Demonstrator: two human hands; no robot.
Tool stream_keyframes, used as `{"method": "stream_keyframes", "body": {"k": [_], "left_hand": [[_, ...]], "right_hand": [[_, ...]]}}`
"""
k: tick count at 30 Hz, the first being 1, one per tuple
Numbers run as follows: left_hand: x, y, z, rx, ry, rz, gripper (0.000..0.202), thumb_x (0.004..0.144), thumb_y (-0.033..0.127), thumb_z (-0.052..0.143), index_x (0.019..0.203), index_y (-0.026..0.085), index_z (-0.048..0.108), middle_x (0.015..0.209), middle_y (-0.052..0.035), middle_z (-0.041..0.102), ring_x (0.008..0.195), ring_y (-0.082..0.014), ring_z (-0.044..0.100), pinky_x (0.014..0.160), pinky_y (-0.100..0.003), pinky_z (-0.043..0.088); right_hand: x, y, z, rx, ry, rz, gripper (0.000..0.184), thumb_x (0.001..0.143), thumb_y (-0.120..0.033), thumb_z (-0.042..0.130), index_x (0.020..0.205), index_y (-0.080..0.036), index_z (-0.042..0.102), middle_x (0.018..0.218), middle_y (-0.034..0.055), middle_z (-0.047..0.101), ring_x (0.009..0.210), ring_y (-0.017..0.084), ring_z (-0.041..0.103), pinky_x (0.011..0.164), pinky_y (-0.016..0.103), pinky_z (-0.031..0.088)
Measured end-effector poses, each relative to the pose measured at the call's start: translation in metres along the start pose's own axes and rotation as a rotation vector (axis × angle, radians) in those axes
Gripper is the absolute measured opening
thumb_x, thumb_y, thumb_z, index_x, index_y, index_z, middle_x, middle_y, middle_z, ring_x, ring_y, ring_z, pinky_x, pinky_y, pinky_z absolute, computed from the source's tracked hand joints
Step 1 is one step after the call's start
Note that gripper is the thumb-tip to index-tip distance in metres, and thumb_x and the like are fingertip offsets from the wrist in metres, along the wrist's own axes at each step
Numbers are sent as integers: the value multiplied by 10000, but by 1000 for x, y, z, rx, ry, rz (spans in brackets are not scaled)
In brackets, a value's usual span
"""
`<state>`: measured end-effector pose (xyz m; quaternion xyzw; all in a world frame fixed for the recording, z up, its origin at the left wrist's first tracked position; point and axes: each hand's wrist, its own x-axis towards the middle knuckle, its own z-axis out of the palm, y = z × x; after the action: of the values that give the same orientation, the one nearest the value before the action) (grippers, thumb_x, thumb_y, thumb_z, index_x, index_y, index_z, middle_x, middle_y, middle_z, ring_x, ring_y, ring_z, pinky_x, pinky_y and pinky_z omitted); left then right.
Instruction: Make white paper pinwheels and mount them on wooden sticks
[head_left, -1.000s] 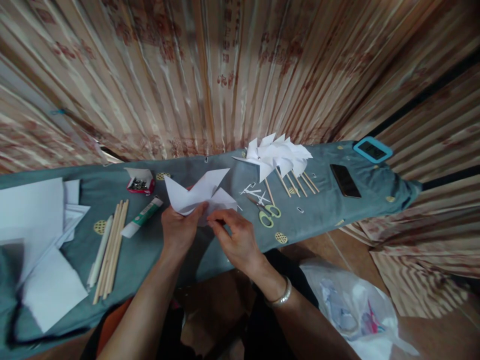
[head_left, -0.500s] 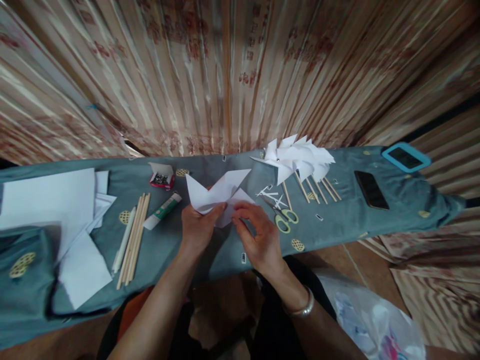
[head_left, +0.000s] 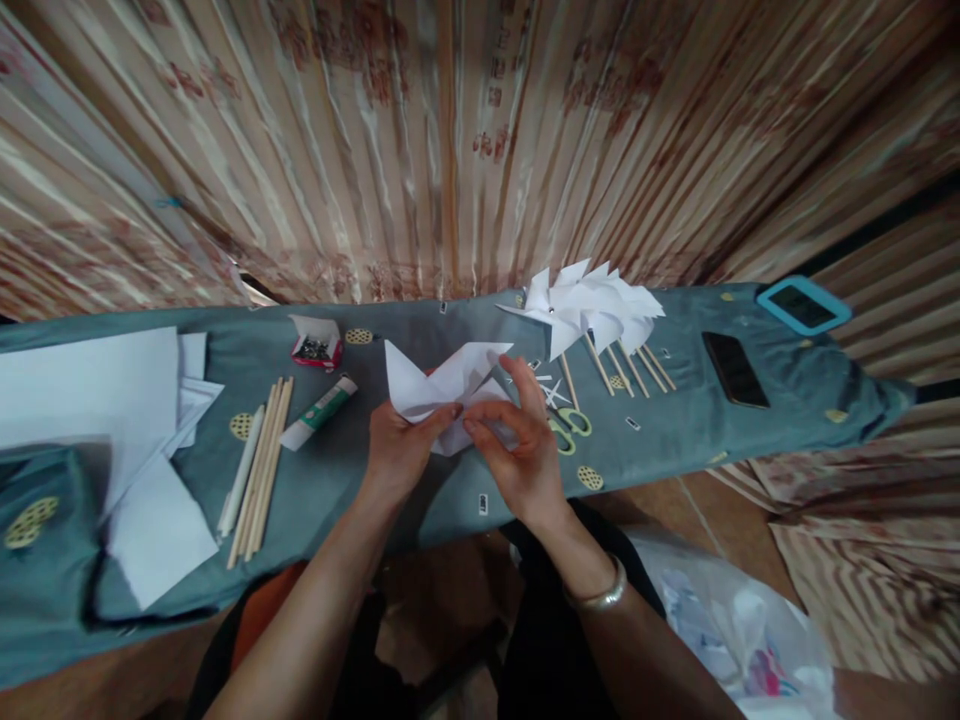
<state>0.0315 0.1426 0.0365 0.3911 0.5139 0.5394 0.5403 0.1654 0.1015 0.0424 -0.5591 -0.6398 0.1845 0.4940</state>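
A folded white paper pinwheel (head_left: 439,385) is held just above the table covered in grey-blue cloth (head_left: 675,430). My left hand (head_left: 401,455) pinches its lower left part, thumb on top. My right hand (head_left: 517,450) pinches the paper's centre with thumb and forefinger, its other fingers raised against a right flap. Beside my right hand lie green-handled scissors (head_left: 564,428) and small paper scraps (head_left: 551,390). Behind them sit several finished white pinwheels on wooden sticks (head_left: 592,315).
Left of my hands lie a glue stick (head_left: 319,412), a red box of pins (head_left: 315,345), a bundle of wooden sticks (head_left: 259,470) and white paper sheets (head_left: 90,400). A black phone (head_left: 735,368) and a blue-cased device (head_left: 802,305) lie right. A plastic bag (head_left: 735,630) is on the floor.
My right hand has moved up onto the paper, its fingers now lifting a right flap. My left hand keeps its grip. The camera shifted slightly.
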Motion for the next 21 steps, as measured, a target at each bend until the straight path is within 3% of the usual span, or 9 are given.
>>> {"method": "stream_keyframes", "body": {"k": [7,21], "left_hand": [[-2,0,1,-23,-39,-4,264,558,247,807,794,143,751,770,-46,746,683,-180,659,667,-295,517],[-2,1,0,-65,-67,-15,326,544,236,816,852,153,750,804,-38,747,729,-193,670,712,-317,534]], "right_hand": [[1,2,0,43,9,33,91,842,-213,635,851,-266,708,1487,-4,417,1453,279,249,1194,568,189],[2,4,1,68,6,65,88,840,-207,630,843,-250,707,1456,22,461,1441,255,284,1201,554,170]]}}
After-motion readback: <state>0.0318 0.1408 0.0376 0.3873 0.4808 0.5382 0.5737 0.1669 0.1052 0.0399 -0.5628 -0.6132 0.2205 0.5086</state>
